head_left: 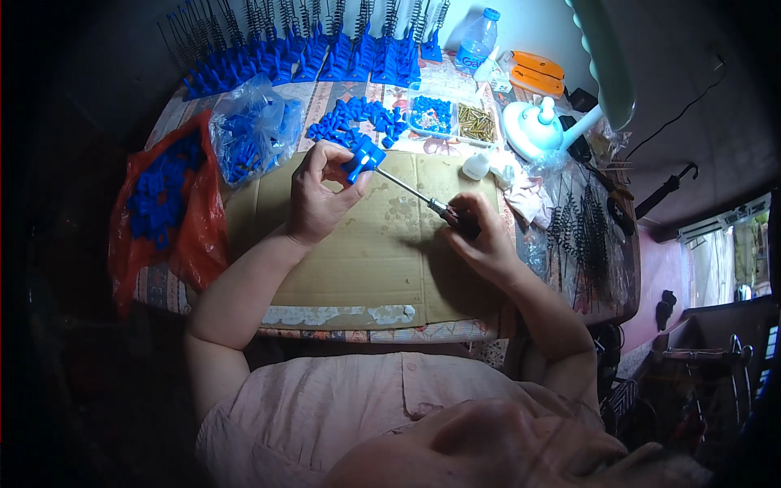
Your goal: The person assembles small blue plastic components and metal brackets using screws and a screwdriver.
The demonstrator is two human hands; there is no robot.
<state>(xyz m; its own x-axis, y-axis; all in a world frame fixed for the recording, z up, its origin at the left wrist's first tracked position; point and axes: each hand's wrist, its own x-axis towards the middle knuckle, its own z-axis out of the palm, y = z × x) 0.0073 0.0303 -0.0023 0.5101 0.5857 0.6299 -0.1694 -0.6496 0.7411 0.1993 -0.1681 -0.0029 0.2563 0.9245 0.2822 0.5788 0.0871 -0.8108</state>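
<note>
The raised left hand point(324, 189) pinches a blue plastic fitting point(366, 157) between thumb and fingers above a brown cardboard sheet point(350, 264); the right hand point(486, 244), angled inward, curls its fingers round a dark-handled steel screwdriver point(413, 191) pointing at the fitting.

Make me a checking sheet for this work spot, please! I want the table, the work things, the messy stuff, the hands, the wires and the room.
Surface: cardboard sheet over a patterned tablecloth.
Work things: blue part with the screwdriver shaft reaching it; loose blue pieces; brass-coloured screws; blue bases with springs behind.
Clutter: red bag and clear bag on the left; bottle at the back.
Hands: left hand holds the blue part; right hand grips the screwdriver's handle.
Cables: one thin dark cable on the right.
Surroundings: white lamp on the table; window far right.
</note>
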